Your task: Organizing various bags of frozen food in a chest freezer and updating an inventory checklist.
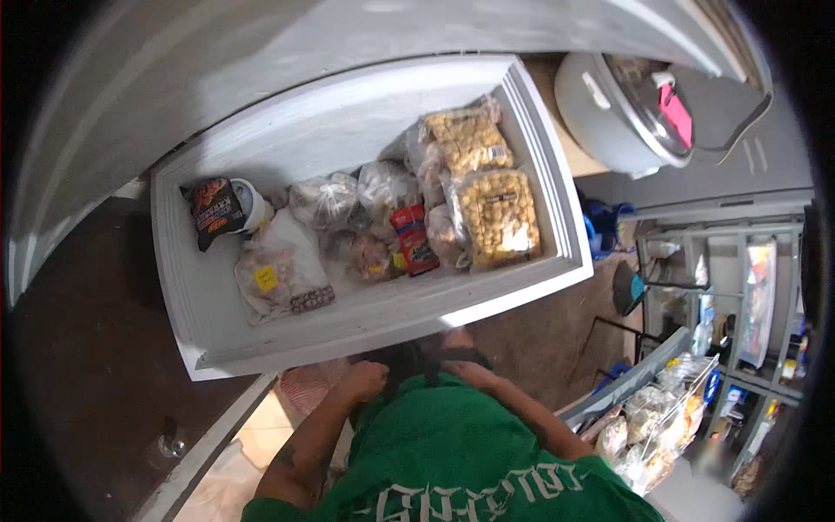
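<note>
My left hand (pixel 365 379) is at my waist, fingers curled in beside the green shirt (pixel 461 435); what they hold, if anything, is hidden. My right hand (pixel 468 373) rests at the other side of the waist, its fingertips hard to make out. Just ahead stands an uncovered white chest freezer (pixel 391 326). Inside at the right lie two clear bags of golden frozen nuggets (pixel 500 217). A red packet (pixel 414 241), frosty plastic bags (pixel 323 200), a white bag with a yellow label (pixel 280 261) and a black bag (pixel 214 210) by a white tub (pixel 250 205) lie further left.
A white slow cooker (pixel 609 113) with a glass lid stands beyond the freezer's right end. At the right, an open refrigerator (pixel 739 296) has its door swung out, with wire-fronted shelves of bagged food (pixel 657 418). A reddish mesh-like bag (pixel 304 390) lies beside my left forearm.
</note>
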### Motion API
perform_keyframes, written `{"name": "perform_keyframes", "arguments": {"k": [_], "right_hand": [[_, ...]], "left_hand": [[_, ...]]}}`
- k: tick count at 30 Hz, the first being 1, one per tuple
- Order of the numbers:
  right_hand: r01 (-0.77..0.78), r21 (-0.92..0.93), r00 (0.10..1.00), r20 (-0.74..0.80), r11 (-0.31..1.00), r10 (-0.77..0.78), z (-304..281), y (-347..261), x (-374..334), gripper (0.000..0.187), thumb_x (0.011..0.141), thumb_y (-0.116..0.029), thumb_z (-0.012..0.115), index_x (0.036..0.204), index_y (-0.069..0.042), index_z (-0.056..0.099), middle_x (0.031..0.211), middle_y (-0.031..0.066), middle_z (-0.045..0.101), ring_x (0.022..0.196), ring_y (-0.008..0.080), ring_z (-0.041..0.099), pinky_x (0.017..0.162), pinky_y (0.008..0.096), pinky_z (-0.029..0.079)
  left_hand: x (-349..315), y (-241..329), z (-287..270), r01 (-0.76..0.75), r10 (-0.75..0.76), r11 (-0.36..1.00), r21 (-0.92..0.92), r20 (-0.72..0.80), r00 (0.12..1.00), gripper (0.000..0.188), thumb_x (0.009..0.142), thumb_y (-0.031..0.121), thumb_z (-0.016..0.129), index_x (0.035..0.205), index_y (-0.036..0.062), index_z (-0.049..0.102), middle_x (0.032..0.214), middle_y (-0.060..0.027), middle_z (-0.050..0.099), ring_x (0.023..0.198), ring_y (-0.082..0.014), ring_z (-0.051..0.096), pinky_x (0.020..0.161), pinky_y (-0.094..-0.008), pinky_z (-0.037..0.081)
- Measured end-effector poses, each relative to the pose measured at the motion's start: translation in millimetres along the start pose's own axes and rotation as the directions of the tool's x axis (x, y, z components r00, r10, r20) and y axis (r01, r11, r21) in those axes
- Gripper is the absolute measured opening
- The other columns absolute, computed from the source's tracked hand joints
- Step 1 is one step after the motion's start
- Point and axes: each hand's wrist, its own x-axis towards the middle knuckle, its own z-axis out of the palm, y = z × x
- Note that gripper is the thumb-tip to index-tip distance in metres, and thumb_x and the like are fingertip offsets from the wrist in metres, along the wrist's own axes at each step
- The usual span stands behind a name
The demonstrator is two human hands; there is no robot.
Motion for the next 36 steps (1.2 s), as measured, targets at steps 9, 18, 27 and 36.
{"name": "perform_keyframes", "arguments": {"k": [9, 18, 27, 36], "right_hand": [[-0.272, 0.020, 0.846, -0.471, 0.962, 0.249, -51.9, 34.8, -97.8, 0.041, 0.096, -0.036, 0.058, 0.116, -0.002, 0.067, 0.109, 0.0162, 0.071, 0.100, 0.0288, 0.069, 0.086, 0.0388, 0.052], [-0.385, 0.194, 0.759, -0.489, 0.902, 0.429, -9.4, 81.5, -138.9, 0.039, 0.095, -0.033, 0.061, 0.114, 0.001, 0.066, 0.101, 0.0160, 0.072, 0.100, 0.0250, 0.068, 0.088, 0.0377, 0.051], [-0.290, -0.022, 0.880, -0.398, 0.957, 0.258, -11.7, 8.2, -93.6, 0.039, 0.096, -0.032, 0.059, 0.122, -0.003, 0.063, 0.114, 0.0163, 0.070, 0.106, 0.0288, 0.067, 0.092, 0.0401, 0.051], [-0.229, -0.016, 0.821, -0.541, 0.973, 0.184, -60.8, -40.6, -69.8, 0.038, 0.096, -0.030, 0.061, 0.121, -0.002, 0.064, 0.112, 0.0146, 0.070, 0.105, 0.0244, 0.066, 0.091, 0.0374, 0.051]], "left_hand": [[-31.7, -54.7, -41.7, 0.068, 0.127, 0.988, 0.141, -0.975, 0.181, 0.036, 0.093, 0.028, 0.058, 0.117, 0.0020, 0.061, 0.092, -0.0192, 0.067, 0.089, -0.0407, 0.063, 0.100, -0.0558, 0.041], [-41.8, -84.8, -60.4, 0.216, -0.198, 0.975, -0.041, -0.595, 0.779, 0.064, 0.099, 0.050, 0.048, 0.144, 0.0038, 0.048, 0.122, -0.0251, 0.064, 0.124, -0.0413, 0.054, 0.117, -0.0596, 0.015], [-35.9, -96.5, -44.6, 0.269, 0.033, 0.936, 0.228, -0.817, 0.576, 0.059, 0.098, 0.048, 0.047, 0.133, 0.0019, 0.059, 0.142, -0.0235, 0.050, 0.136, -0.0378, 0.045, 0.120, -0.0567, 0.014], [-30.2, -102.3, -39.3, 0.229, 0.014, 0.961, 0.157, -0.852, 0.523, 0.073, 0.094, 0.048, 0.051, 0.149, 0.0027, 0.037, 0.140, -0.0284, 0.049, 0.131, -0.0383, 0.050, 0.118, -0.0560, 0.021]]}}
